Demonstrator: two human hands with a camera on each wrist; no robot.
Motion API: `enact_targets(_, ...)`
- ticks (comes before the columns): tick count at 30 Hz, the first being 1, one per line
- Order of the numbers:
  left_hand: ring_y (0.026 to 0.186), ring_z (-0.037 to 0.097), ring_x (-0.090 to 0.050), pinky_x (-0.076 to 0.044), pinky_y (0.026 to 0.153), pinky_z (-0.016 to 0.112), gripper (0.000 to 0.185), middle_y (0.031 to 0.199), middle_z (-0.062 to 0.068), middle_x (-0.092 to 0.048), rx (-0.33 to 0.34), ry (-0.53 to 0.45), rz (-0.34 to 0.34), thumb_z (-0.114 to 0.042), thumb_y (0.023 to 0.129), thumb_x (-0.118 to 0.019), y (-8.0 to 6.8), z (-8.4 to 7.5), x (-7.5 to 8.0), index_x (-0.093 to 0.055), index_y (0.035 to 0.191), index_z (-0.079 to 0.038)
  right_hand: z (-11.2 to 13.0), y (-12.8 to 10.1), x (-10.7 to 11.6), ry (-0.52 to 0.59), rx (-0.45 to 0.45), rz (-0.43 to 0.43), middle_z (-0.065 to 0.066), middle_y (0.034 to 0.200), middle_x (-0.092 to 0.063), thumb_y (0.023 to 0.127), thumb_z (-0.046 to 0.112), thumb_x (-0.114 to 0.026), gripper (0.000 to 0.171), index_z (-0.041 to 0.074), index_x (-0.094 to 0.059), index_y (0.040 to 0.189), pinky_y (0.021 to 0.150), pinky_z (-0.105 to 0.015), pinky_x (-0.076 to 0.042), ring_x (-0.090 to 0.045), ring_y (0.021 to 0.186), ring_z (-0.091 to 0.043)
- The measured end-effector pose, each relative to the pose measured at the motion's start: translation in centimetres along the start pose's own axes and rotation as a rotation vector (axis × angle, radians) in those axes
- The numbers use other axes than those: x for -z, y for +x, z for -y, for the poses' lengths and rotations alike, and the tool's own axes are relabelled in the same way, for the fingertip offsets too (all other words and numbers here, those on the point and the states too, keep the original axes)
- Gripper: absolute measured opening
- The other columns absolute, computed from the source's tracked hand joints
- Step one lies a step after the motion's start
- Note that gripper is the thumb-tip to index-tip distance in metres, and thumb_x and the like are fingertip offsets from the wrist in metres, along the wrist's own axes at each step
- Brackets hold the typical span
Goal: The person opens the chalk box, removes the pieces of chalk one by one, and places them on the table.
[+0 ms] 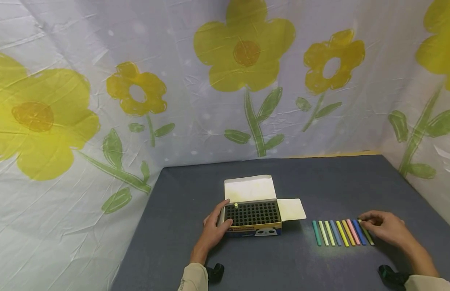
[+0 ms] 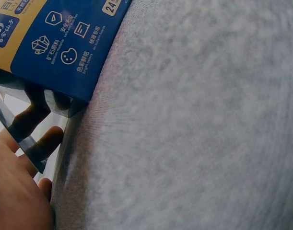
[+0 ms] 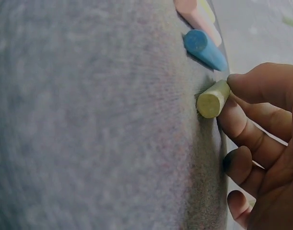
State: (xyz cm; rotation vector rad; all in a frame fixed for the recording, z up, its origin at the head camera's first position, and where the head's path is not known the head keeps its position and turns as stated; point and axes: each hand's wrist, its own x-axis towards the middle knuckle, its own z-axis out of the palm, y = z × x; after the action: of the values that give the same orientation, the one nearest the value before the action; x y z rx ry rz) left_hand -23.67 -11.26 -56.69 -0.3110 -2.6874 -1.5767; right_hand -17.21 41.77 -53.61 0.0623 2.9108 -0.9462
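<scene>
Sleeve cuffs sit at the bottom edge of the head view, and just beyond them both hands work on a grey cloth-covered table; the right hand is curled at the far-right end of a row of chalk sticks, its fingertips pinching the yellow-green chalk that lies outermost in the row, just beside the blue stick; the wrist view shows that stick caught between thumb and forefinger with its round end free, whether lifted or still lying on the cloth I cannot tell. To do this pick well, I judge the pinch should stay near the middle of the stick and light, since chalk snaps under a hard squeeze; it should come straight up so the blue neighbour is not rolled out of line. Left hand grips the near-left corner of the chalk box, fingers wrapped on its wall and thumb by the rim, holding it steady; that brace looks worth keeping, for the box is light and likely to slide. Inside, the black grid of holes holds one pale stick at the far-left corner; the lid flap stands open behind, a side flap lies to the right; a flowered sheet hangs beyond.
</scene>
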Motion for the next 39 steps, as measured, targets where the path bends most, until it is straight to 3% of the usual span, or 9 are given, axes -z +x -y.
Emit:
enact_targets(2,0.140,0.036,-0.042,-0.044,0.095,0.060,0.063,0.157,-0.001,-0.046,-0.004,0.001,-0.001,-0.029,0.093,-0.065,0.0,0.0,0.0,-0.043,0.148,-0.053,0.0,0.0,-0.1,-0.002,0.010,-0.013,-0.006,0.094,-0.076,0.102,0.031,-0.062,0.032,0.005,-0.072,0.116,0.085,-0.064,-0.024,-0.063,0.077,-0.007)
enact_targets(10,0.140,0.037,-0.040,-0.043,0.096,0.060,0.063,0.157,-0.001,-0.046,0.001,0.004,-0.003,-0.029,0.093,-0.065,0.0,0.0,-0.1,-0.043,0.148,-0.053,-0.1,0.0,0.0,0.011,0.002,-0.014,-0.005,0.094,-0.076,0.101,0.037,-0.062,0.037,0.005,-0.072,0.118,0.086,-0.064,-0.028,-0.063,0.078,-0.008)
enact_targets(12,0.141,0.038,-0.038,-0.042,0.096,0.062,0.063,0.157,-0.001,-0.045,0.011,0.002,-0.003,-0.030,0.093,-0.065,0.0,0.0,0.0,-0.043,0.147,-0.054,-0.1,-0.2,0.1,0.036,-0.016,-0.005,-0.004,0.095,-0.075,0.101,0.040,-0.061,0.042,0.004,-0.071,0.121,0.085,-0.058,-0.038,-0.063,0.077,-0.005)
enact_targets(14,0.142,0.040,-0.036,-0.042,0.096,0.063,0.063,0.158,-0.001,-0.045,0.021,0.000,-0.002,-0.031,0.093,-0.065,0.0,0.0,0.0,-0.043,0.147,-0.055,0.0,-0.3,0.2,0.081,-0.021,-0.002,-0.006,0.096,-0.075,0.102,0.039,-0.061,0.045,0.001,-0.068,0.125,0.075,-0.046,-0.047,-0.063,0.076,-0.004)
enact_targets(17,0.143,0.041,-0.034,-0.040,0.097,0.065,0.063,0.158,-0.001,-0.044,0.030,0.000,-0.003,-0.032,0.093,-0.066,-0.1,0.0,0.0,-0.043,0.146,-0.056,0.2,-0.3,0.3,0.150,-0.031,0.002,-0.009,0.101,-0.075,0.103,0.039,-0.059,0.050,-0.002,-0.063,0.132,0.064,-0.033,-0.049,-0.063,0.077,0.000)
enact_targets(22,0.141,0.040,-0.036,-0.041,0.096,0.065,0.063,0.157,-0.002,-0.045,0.027,0.011,-0.007,-0.032,0.093,-0.066,0.0,0.0,-0.1,-0.043,0.146,-0.056,1.2,-0.1,0.4,0.229,-0.035,-0.002,-0.009,0.118,-0.073,0.103,0.043,-0.057,0.055,0.001,-0.058,0.139,0.074,-0.038,-0.054,-0.065,0.086,0.003)
enact_targets(25,0.139,0.039,-0.039,-0.042,0.095,0.062,0.063,0.157,-0.002,-0.046,0.018,0.009,-0.004,-0.031,0.093,-0.066,0.0,0.0,-0.1,-0.043,0.147,-0.055,2.1,0.2,0.3,0.265,-0.024,-0.017,0.001,0.119,-0.071,0.102,0.044,-0.058,0.055,0.004,-0.057,0.141,0.078,-0.039,-0.055,-0.064,0.090,0.006)
enact_targets(29,0.138,0.038,-0.040,-0.043,0.094,0.060,0.063,0.157,0.000,-0.045,0.011,0.002,0.002,-0.030,0.093,-0.065,0.0,0.0,-0.1,-0.043,0.147,-0.054,3.7,0.5,-0.1,0.329,0.036,-0.058,0.009,0.110,-0.070,0.102,0.038,-0.060,0.050,0.006,-0.057,0.141,0.077,-0.031,-0.055,-0.064,0.093,0.004)
enact_targets(39,0.137,0.038,-0.044,-0.045,0.092,0.059,0.063,0.157,0.002,-0.045,-0.007,0.015,0.003,-0.029,0.094,-0.065,0.1,0.2,0.0,-0.043,0.148,-0.052,8.8,1.3,-3.0,0.473,0.272,-0.123,0.008,0.105,-0.069,0.102,0.017,-0.062,0.035,0.008,-0.061,0.136,0.081,-0.025,-0.052,-0.066,0.095,-0.006)
